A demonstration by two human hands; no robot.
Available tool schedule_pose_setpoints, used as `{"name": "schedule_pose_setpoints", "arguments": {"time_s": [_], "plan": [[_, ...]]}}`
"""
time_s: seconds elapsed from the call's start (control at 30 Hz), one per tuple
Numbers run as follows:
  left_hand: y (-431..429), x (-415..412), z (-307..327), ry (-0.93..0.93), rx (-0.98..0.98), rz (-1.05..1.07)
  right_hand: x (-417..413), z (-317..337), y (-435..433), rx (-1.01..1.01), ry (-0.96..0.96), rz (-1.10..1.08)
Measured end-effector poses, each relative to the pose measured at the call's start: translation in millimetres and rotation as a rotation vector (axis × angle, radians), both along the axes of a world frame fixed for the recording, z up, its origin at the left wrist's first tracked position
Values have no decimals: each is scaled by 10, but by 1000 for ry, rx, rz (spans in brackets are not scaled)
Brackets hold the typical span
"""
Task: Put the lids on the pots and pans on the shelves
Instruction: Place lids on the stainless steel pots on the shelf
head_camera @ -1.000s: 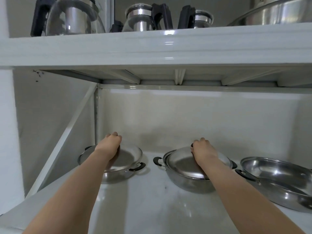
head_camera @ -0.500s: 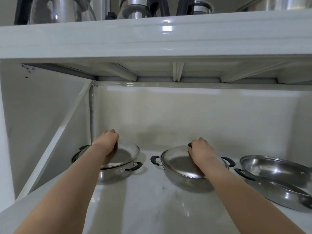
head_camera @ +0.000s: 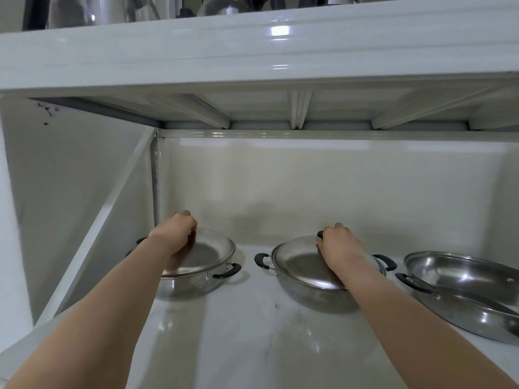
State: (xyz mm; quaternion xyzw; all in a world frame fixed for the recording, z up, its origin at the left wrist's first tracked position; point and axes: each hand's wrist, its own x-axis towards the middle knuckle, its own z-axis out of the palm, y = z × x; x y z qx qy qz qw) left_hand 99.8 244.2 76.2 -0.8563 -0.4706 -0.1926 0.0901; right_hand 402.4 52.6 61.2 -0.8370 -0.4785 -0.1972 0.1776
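Two steel pots with black side handles stand on the white lower shelf [head_camera: 238, 327]. A steel lid [head_camera: 207, 256] lies on the left pot [head_camera: 188, 286], and my left hand [head_camera: 177, 234] is closed around its knob, which the fingers hide. The middle pot [head_camera: 314, 296] carries another steel lid [head_camera: 300, 265]; my right hand [head_camera: 341, 247] grips its black knob. Further right sits a third pan [head_camera: 460, 293], steel, wide and uncovered.
The upper shelf [head_camera: 252, 51] hangs low over the pots and holds kettles and steel ware. A diagonal white brace [head_camera: 101, 228] and the side wall close off the left. The back wall stands right behind the pots.
Both hands stay on the lid knobs. The view has tilted down and moved slightly closer; the lids look settled flat on their pots.
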Motion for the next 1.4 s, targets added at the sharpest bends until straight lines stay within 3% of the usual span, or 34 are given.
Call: {"name": "schedule_pose_setpoints", "arguments": {"time_s": [0.43,0.93,1.4], "plan": [[-61,-17,-7,88,36,-13,-3,-15,-10,14,-8,1],[-198,147,-33,3,36,-93,-26,-9,59,3,5,-37],[-359,249,37,53,-20,-51,-45,24,-6,-62,28,-8]]}}
